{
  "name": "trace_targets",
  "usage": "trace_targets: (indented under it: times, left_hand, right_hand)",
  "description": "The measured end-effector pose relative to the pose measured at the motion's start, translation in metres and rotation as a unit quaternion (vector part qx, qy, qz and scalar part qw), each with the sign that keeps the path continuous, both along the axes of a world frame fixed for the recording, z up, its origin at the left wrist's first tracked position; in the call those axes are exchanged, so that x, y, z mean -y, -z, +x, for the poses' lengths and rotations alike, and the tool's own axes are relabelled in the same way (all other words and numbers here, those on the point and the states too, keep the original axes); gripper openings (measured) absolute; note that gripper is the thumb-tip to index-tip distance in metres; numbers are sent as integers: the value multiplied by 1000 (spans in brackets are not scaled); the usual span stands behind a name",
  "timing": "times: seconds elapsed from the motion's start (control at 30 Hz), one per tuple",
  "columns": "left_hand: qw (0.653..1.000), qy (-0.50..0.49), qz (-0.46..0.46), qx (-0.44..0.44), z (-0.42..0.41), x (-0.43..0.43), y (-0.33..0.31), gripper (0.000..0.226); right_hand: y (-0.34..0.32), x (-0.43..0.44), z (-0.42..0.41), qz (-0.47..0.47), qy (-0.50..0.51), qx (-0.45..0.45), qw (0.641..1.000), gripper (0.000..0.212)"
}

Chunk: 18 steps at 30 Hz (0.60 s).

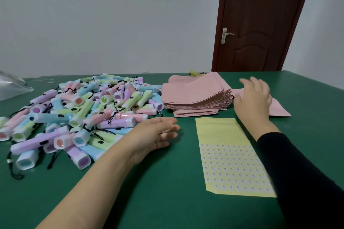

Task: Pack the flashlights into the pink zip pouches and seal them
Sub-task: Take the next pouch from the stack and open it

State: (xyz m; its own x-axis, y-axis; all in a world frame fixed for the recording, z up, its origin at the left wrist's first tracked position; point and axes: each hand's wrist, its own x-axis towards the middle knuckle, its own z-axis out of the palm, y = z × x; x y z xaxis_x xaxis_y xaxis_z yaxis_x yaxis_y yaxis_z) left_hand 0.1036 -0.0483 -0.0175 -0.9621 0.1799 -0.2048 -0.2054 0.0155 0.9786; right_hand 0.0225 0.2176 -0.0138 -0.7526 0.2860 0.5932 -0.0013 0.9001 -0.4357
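A big heap of pastel flashlights point(78, 113) in pink, blue, green and purple, with black wrist cords, covers the left of the green table point(167, 182). A thick stack of pink zip pouches point(195, 96) lies at the middle back. One loose pink pouch point(279, 110) lies flat to the right of the stack. My left hand point(158, 134) rests open on the table just right of the heap, holding nothing. My right hand point(255, 98) hovers with spread fingers over the loose pouch, blurred by motion.
A yellow sheet of small round stickers point(230, 158) lies between my arms. A clear plastic bag point(11, 87) sits at the far left edge. Something small and yellow point(197, 74) lies behind the pouches. A brown door point(260, 20) stands behind the table.
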Motion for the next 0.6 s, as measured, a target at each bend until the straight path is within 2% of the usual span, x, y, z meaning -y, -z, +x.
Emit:
trace_targets:
  times: [0.07, 0.1, 0.17, 0.23, 0.33, 0.47, 0.6]
  left_hand:
    - [1000, -1, 3, 6, 1, 1, -2, 19]
    - [1000, 0, 4, 8, 1, 2, -2, 19]
    - [1000, 0, 5, 9, 2, 3, -2, 19]
    - [1000, -2, 8, 6, 3, 4, -3, 17]
    - [1000, -9, 1, -6, 4, 6, -4, 15]
    - [999, -24, -11, -26, 4, 11, -5, 15]
    - [998, -45, 27, -29, 2, 14, -7, 14]
  right_hand:
    - [-13, 24, 2, 30, -25, -63, 997, 47]
    - [-17, 38, 2, 68, -38, -55, 995, 49]
    - [-19, 65, 2, 172, -69, 16, 983, 55]
    - [-17, 86, -2, 264, -94, 104, 954, 63]
    - [-10, 101, -9, 362, -62, 173, 914, 59]
    - [-7, 99, -12, 410, 7, 190, 892, 37]
    - [-6, 91, -10, 416, 5, 152, 897, 27]
